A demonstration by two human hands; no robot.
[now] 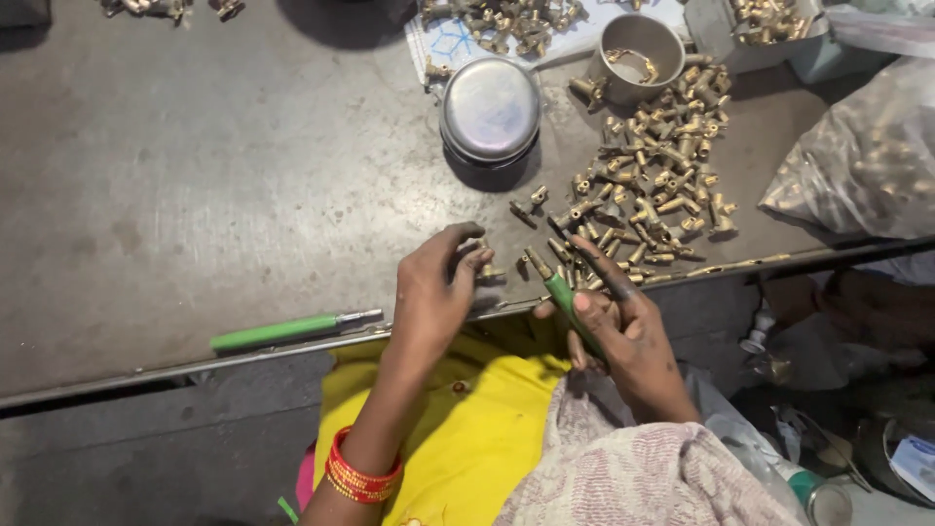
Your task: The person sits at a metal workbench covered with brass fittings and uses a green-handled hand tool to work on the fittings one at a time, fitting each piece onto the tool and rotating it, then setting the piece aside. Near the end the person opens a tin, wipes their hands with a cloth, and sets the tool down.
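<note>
- Head view: my right hand (pixel 618 326) is closed around a green-handled screwdriver (pixel 563 297) at the near edge of the bench (pixel 195 195), its tip raised toward my other hand.
- My left hand (pixel 433 292) pinches a small brass fitting (pixel 484 261) between curled fingers and thumb, just over the same near edge, a little left of the tool tip.
- The tip and the fitting are near each other but not yet touching, as far as I can tell.
- I judge this to be the step of bringing tool and part together; the next move calls for steadying the fitting and lining the tip up with its slot or hole before any turning.
- A loose heap of brass fittings (pixel 657 175) spreads from my right hand toward the far right corner.
- A steel lid (pixel 490 107) sits near the far edge, with a round metal cup (pixel 641 56) just right of it holding a few pieces.
- A second green-handled tool (pixel 292 331) lies flat along the near edge, well left of my left hand.
- A clear bag of parts (pixel 862 161) rests at the right edge.
</note>
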